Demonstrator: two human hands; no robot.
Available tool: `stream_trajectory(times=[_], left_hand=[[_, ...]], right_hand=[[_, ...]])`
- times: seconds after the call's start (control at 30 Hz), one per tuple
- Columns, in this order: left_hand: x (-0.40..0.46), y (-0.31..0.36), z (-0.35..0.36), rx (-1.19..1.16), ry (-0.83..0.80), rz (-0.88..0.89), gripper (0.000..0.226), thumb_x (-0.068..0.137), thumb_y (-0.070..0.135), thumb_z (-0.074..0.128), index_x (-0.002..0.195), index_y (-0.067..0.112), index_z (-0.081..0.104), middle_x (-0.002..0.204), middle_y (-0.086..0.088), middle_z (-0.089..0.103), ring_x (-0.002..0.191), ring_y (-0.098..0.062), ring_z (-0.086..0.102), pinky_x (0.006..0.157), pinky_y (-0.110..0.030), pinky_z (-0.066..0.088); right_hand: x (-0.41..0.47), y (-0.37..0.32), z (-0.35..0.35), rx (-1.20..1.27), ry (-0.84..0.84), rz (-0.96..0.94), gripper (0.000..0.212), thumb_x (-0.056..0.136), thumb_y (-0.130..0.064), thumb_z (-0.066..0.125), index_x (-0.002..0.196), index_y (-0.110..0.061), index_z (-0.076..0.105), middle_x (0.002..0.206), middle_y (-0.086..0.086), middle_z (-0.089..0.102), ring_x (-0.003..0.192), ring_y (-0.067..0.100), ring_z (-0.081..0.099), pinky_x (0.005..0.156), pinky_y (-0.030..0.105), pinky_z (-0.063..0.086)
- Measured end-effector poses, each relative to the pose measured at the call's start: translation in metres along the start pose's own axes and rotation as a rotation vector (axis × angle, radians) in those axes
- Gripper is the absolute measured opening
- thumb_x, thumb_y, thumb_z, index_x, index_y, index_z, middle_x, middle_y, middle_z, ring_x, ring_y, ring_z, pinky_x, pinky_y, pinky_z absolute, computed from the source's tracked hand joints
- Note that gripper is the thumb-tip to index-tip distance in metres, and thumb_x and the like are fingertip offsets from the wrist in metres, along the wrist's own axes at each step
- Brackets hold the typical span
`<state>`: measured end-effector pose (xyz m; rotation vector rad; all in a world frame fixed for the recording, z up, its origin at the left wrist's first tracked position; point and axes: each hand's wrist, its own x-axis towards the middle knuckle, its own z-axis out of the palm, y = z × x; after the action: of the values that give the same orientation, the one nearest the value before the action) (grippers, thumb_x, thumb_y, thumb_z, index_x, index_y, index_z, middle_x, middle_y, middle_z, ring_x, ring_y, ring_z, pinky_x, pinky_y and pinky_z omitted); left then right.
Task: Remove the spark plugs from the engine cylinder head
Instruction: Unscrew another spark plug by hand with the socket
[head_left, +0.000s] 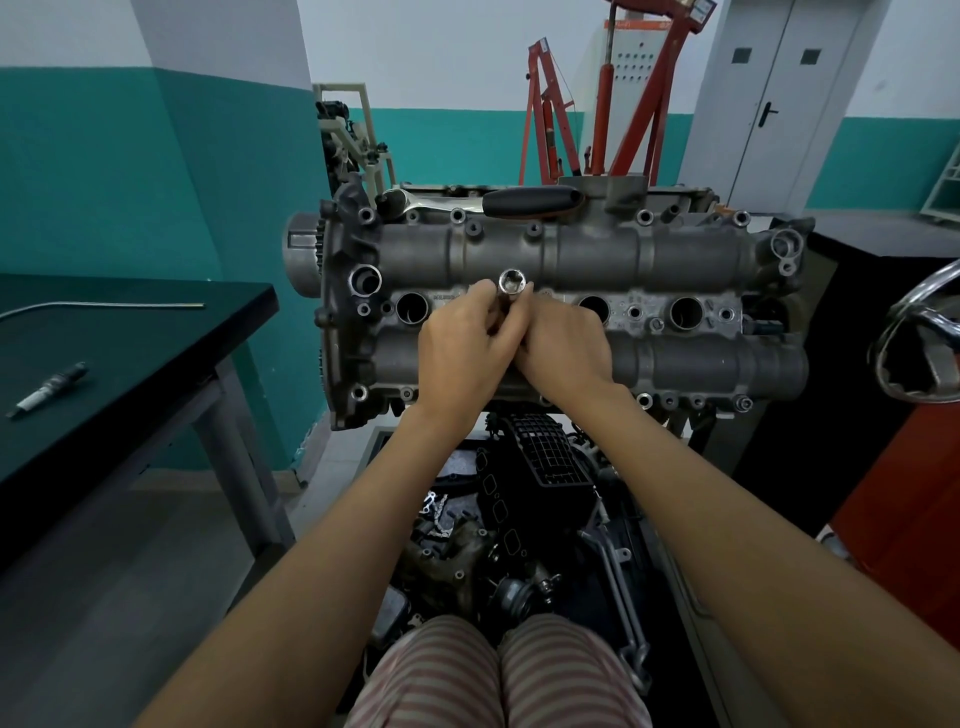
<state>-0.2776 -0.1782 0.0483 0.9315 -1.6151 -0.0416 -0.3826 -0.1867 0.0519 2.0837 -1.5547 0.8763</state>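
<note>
Spark plug wells run in a row along the middle of the engine cylinder head (571, 249), which sits straight ahead with three of the wells showing as open dark holes; whether plugs sit down inside them cannot be told. At the second well from the left, both hands meet around a bright metal socket (512, 285) that stands up out of the head, its hollow upper end facing the camera. The left hand (462, 348) has its grip closed on the socket's shaft, fingers curled round it from the left, and the right hand (563, 345) pinches it from the right, fingertips against the same shaft. One spark plug (49, 388) lies loose on the dark table (130, 332) to the left, well apart from the head, with a thin metal rod (104, 306) farther back on that surface. A ratchet wrench (483, 201) with a black handle rests along the far edge of the head. Red lifting frames (618, 93) stand behind.
</note>
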Motion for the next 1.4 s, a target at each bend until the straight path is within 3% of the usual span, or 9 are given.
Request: stream_trajectory(times=[0.17, 0.27, 0.47, 0.7, 0.93, 1.07, 1.23, 1.4], left_hand=[[-0.0015, 0.001, -0.0013, -0.023, -0.016, -0.018, 0.03, 0.09, 0.026, 0.056, 0.074, 0.001, 0.05, 0.054, 0.0, 0.042, 0.049, -0.013, 0.039, 0.048, -0.021, 0.031], [-0.0007, 0.0009, -0.0009, -0.018, -0.011, -0.029, 0.025, 0.089, 0.023, 0.055, 0.076, 0.003, 0.05, 0.054, 0.006, 0.039, 0.049, -0.012, 0.04, 0.049, -0.02, 0.032], [0.0008, -0.0026, 0.0018, -0.001, -0.011, -0.04, 0.028, 0.091, 0.024, 0.054, 0.067, 0.012, 0.043, 0.048, 0.012, 0.035, 0.045, -0.007, 0.038, 0.048, -0.014, 0.028], [0.0017, -0.0041, 0.0028, -0.027, 0.007, -0.005, 0.033, 0.093, 0.026, 0.054, 0.066, 0.007, 0.053, 0.045, 0.012, 0.034, 0.042, -0.007, 0.035, 0.047, -0.015, 0.026], [0.0023, -0.0032, 0.0032, 0.002, 0.02, 0.017, 0.041, 0.091, 0.029, 0.058, 0.057, 0.012, 0.043, 0.044, 0.009, 0.036, 0.042, -0.011, 0.036, 0.045, -0.018, 0.024], [0.0003, -0.002, 0.0024, 0.013, 0.002, -0.002, 0.035, 0.091, 0.031, 0.058, 0.065, 0.008, 0.05, 0.047, 0.011, 0.036, 0.045, -0.008, 0.038, 0.047, -0.017, 0.027], [-0.0003, -0.0019, 0.001, 0.015, -0.016, -0.01, 0.022, 0.089, 0.022, 0.054, 0.076, 0.004, 0.051, 0.054, 0.001, 0.046, 0.05, -0.013, 0.044, 0.05, -0.022, 0.034], [0.0015, -0.0026, 0.0019, -0.006, -0.006, -0.026, 0.036, 0.092, 0.025, 0.055, 0.06, 0.016, 0.043, 0.046, 0.012, 0.035, 0.043, -0.008, 0.036, 0.047, -0.016, 0.027]], right_hand=[[0.0023, 0.0007, 0.0024, -0.032, -0.033, 0.026, 0.023, 0.095, -0.028, 0.036, 0.1, -0.01, 0.05, 0.091, 0.003, 0.063, 0.075, 0.023, 0.06, 0.056, 0.031, 0.032], [0.0014, -0.0011, 0.0018, -0.016, -0.014, 0.032, 0.022, 0.096, -0.029, 0.036, 0.098, -0.01, 0.046, 0.087, 0.003, 0.062, 0.071, 0.025, 0.058, 0.054, 0.031, 0.028], [0.001, 0.0001, 0.0021, -0.035, -0.004, 0.034, 0.027, 0.096, -0.033, 0.035, 0.099, -0.01, 0.047, 0.083, 0.005, 0.064, 0.068, 0.027, 0.06, 0.053, 0.031, 0.03], [0.0001, 0.0008, 0.0001, -0.01, 0.01, -0.002, 0.029, 0.095, -0.033, 0.038, 0.098, -0.012, 0.058, 0.087, 0.004, 0.066, 0.072, 0.025, 0.061, 0.055, 0.029, 0.032], [0.0014, 0.0013, 0.0019, -0.078, -0.035, -0.003, 0.03, 0.095, -0.031, 0.035, 0.106, -0.01, 0.054, 0.09, 0.007, 0.066, 0.074, 0.026, 0.061, 0.055, 0.03, 0.03], [0.0013, 0.0018, 0.0023, -0.087, -0.049, 0.007, 0.025, 0.093, -0.027, 0.038, 0.104, -0.01, 0.053, 0.092, 0.005, 0.065, 0.075, 0.025, 0.061, 0.055, 0.03, 0.03], [0.0019, 0.0006, 0.0043, -0.043, -0.02, 0.037, 0.019, 0.095, -0.027, 0.038, 0.098, -0.01, 0.046, 0.089, 0.002, 0.06, 0.073, 0.023, 0.059, 0.054, 0.03, 0.026], [0.0017, 0.0017, 0.0045, -0.046, -0.011, 0.056, 0.031, 0.095, -0.039, 0.036, 0.102, -0.01, 0.046, 0.084, 0.007, 0.064, 0.069, 0.028, 0.061, 0.054, 0.032, 0.035]])
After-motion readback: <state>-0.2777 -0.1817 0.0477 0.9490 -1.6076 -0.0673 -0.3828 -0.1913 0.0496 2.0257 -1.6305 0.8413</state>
